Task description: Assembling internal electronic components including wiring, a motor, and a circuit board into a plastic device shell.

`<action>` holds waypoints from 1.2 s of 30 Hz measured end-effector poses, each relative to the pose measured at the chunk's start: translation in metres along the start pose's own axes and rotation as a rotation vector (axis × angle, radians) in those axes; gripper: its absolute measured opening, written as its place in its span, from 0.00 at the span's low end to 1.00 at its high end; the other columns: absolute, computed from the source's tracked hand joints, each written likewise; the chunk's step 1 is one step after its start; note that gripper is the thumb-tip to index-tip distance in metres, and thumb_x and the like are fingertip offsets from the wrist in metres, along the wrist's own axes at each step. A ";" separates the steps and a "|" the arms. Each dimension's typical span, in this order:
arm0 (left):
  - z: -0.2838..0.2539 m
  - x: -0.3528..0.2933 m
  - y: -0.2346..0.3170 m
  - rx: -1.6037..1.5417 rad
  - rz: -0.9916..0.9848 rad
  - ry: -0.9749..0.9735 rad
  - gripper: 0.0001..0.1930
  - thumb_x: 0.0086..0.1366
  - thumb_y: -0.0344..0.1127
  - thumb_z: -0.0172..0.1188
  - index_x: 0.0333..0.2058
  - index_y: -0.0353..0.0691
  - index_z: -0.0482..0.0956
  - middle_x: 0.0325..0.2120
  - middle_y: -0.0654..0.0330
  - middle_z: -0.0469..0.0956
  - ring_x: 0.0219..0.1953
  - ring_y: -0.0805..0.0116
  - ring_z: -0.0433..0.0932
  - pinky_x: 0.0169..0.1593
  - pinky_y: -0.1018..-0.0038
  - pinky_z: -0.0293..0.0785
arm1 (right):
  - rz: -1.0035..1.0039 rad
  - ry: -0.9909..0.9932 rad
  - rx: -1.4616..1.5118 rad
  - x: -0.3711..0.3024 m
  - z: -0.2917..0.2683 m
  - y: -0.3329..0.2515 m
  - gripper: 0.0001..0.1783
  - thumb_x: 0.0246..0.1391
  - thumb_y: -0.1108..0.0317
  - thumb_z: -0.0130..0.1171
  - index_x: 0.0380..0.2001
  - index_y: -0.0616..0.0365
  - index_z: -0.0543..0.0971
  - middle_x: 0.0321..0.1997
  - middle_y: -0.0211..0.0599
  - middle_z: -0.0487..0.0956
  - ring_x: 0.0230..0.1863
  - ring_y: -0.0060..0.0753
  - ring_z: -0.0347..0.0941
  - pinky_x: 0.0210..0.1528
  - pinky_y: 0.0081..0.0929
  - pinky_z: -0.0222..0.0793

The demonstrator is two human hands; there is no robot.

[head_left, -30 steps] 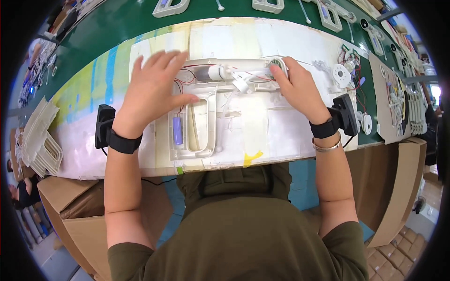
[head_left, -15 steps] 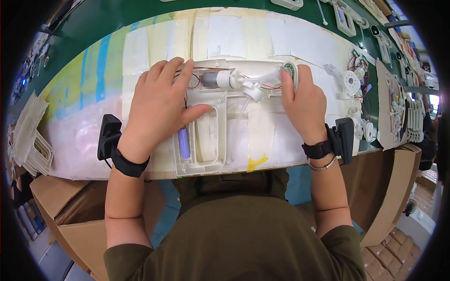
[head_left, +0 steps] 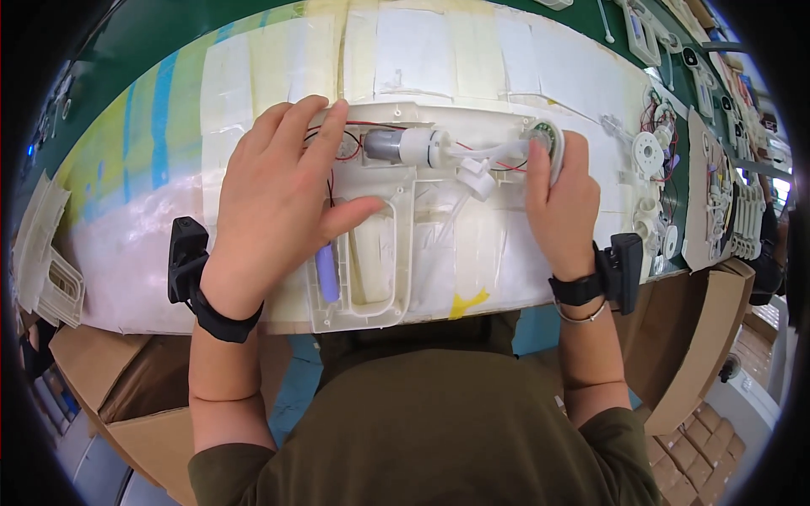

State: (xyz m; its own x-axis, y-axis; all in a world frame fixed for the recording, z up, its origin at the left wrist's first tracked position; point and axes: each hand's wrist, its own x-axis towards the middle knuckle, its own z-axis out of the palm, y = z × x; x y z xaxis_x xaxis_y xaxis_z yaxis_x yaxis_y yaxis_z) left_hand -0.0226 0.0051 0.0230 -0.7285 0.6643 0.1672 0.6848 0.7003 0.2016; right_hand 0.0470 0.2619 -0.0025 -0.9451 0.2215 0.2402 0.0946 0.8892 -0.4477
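A white plastic half-housing (head_left: pixel 407 244) with a looped handle lies open-side up on the covered table. My left hand (head_left: pixel 278 198) rests flat over its left end, fingers stretched and thumb out toward the handle. Inside sits a grey-and-white cylindrical motor unit (head_left: pixel 405 147), with red and black wires beside it. A white fitting (head_left: pixel 477 180) with a clear tube hangs to its right. A purple battery-like cylinder (head_left: pixel 327 274) lies in the handle, partly under my left hand. My right hand (head_left: pixel 567 202) pinches the rounded right end piece (head_left: pixel 555 150), which bears a green circuit board.
Loose white discs (head_left: pixel 648 155) and wired parts lie at the table's right. White housings (head_left: pixel 38 253) are stacked at the left edge. Cardboard boxes (head_left: pixel 160 430) stand below the table on both sides. More white parts lie on the green surface at the far right.
The view has shifted slightly closer. Both hands keep their places on the housing; the white fitting and the pinched end piece appear a little farther right from the motor.
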 end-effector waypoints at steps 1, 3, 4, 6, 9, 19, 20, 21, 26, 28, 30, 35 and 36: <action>-0.001 0.000 0.000 0.001 0.008 -0.001 0.40 0.43 0.45 0.70 0.54 0.34 0.68 0.51 0.51 0.68 0.50 0.49 0.67 0.52 0.62 0.68 | -0.003 0.036 -0.037 -0.002 0.002 0.000 0.13 0.57 0.59 0.53 0.33 0.58 0.66 0.13 0.47 0.71 0.16 0.54 0.70 0.17 0.41 0.64; -0.002 0.002 0.000 0.001 0.020 0.001 0.40 0.43 0.45 0.70 0.54 0.34 0.68 0.51 0.51 0.68 0.51 0.49 0.67 0.52 0.62 0.68 | -0.005 0.014 -0.023 0.004 -0.001 0.001 0.14 0.57 0.59 0.52 0.32 0.58 0.65 0.13 0.48 0.71 0.17 0.55 0.70 0.17 0.44 0.63; -0.002 0.001 0.000 -0.006 0.018 -0.002 0.40 0.43 0.45 0.70 0.54 0.34 0.68 0.52 0.51 0.68 0.51 0.49 0.67 0.52 0.62 0.67 | -0.011 -0.057 -0.050 0.008 -0.005 0.001 0.14 0.57 0.59 0.52 0.33 0.58 0.64 0.14 0.49 0.72 0.17 0.55 0.70 0.18 0.45 0.64; -0.003 0.000 0.001 -0.012 0.021 0.000 0.40 0.43 0.45 0.70 0.54 0.34 0.68 0.52 0.51 0.68 0.51 0.49 0.67 0.52 0.62 0.67 | -0.015 -0.122 -0.078 0.014 -0.006 0.004 0.15 0.57 0.58 0.52 0.33 0.58 0.64 0.14 0.50 0.72 0.18 0.56 0.71 0.18 0.46 0.64; 0.000 0.001 -0.001 -0.023 0.038 0.063 0.37 0.41 0.45 0.71 0.50 0.32 0.71 0.47 0.51 0.70 0.49 0.51 0.69 0.51 0.63 0.68 | -0.014 -0.216 -0.026 0.018 -0.005 0.005 0.15 0.57 0.58 0.52 0.32 0.58 0.62 0.16 0.52 0.72 0.20 0.57 0.71 0.21 0.49 0.65; -0.022 0.007 0.026 -0.195 0.165 0.128 0.19 0.50 0.35 0.65 0.42 0.41 0.77 0.50 0.53 0.70 0.53 0.52 0.68 0.55 0.59 0.64 | -0.508 0.029 0.111 0.005 -0.030 -0.028 0.15 0.46 0.68 0.63 0.37 0.57 0.73 0.31 0.38 0.74 0.31 0.37 0.72 0.31 0.30 0.68; -0.018 0.013 0.031 -0.174 0.246 0.063 0.16 0.50 0.31 0.63 0.40 0.42 0.79 0.52 0.53 0.69 0.54 0.53 0.68 0.56 0.61 0.63 | -0.619 -0.080 0.052 0.009 -0.024 -0.033 0.14 0.45 0.71 0.63 0.38 0.57 0.74 0.30 0.37 0.75 0.30 0.35 0.72 0.32 0.28 0.68; -0.013 0.019 0.034 -0.166 0.245 0.066 0.16 0.50 0.31 0.63 0.40 0.42 0.79 0.52 0.53 0.69 0.54 0.53 0.68 0.56 0.61 0.63 | -0.624 -0.074 0.056 0.012 -0.025 -0.031 0.14 0.45 0.71 0.63 0.38 0.57 0.74 0.30 0.37 0.75 0.30 0.35 0.72 0.32 0.28 0.68; 0.015 0.047 0.047 -0.004 0.326 0.042 0.10 0.52 0.29 0.58 0.36 0.40 0.80 0.47 0.56 0.72 0.50 0.57 0.71 0.52 0.66 0.67 | -0.213 -0.187 0.502 0.019 -0.039 -0.014 0.14 0.48 0.75 0.58 0.40 0.60 0.75 0.33 0.42 0.78 0.33 0.38 0.77 0.36 0.27 0.72; 0.018 0.054 0.049 0.021 0.322 -0.008 0.10 0.52 0.29 0.58 0.35 0.40 0.80 0.46 0.56 0.72 0.46 0.58 0.73 0.50 0.66 0.68 | -0.158 -0.196 0.576 0.020 -0.040 -0.012 0.13 0.49 0.75 0.58 0.41 0.61 0.75 0.34 0.43 0.79 0.34 0.40 0.77 0.37 0.27 0.72; 0.018 0.061 0.050 -0.033 0.270 -0.123 0.07 0.53 0.30 0.58 0.31 0.38 0.80 0.43 0.56 0.73 0.40 0.59 0.74 0.46 0.66 0.71 | -0.310 -0.219 0.313 0.023 -0.043 -0.012 0.11 0.52 0.74 0.56 0.41 0.61 0.76 0.34 0.42 0.79 0.33 0.43 0.77 0.38 0.27 0.72; 0.033 0.064 0.042 -0.121 0.282 -0.038 0.04 0.52 0.28 0.58 0.24 0.34 0.78 0.43 0.54 0.73 0.36 0.57 0.75 0.43 0.66 0.72 | -0.429 -0.153 0.272 0.019 -0.037 -0.009 0.10 0.48 0.75 0.57 0.37 0.60 0.77 0.35 0.42 0.79 0.34 0.44 0.76 0.38 0.28 0.73; 0.033 0.064 0.042 -0.098 0.283 -0.045 0.04 0.51 0.28 0.58 0.23 0.33 0.77 0.42 0.53 0.73 0.36 0.57 0.75 0.43 0.66 0.72 | -0.480 -0.138 0.216 0.017 -0.036 -0.011 0.10 0.46 0.76 0.57 0.35 0.61 0.78 0.36 0.42 0.79 0.35 0.44 0.77 0.39 0.29 0.74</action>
State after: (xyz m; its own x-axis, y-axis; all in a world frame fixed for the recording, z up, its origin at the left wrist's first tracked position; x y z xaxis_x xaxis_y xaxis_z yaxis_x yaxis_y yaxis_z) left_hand -0.0399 0.0858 0.0104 -0.5063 0.8418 0.1873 0.8538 0.4588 0.2460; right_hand 0.0411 0.2703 0.0372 -0.9001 -0.2564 0.3523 -0.4101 0.7719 -0.4858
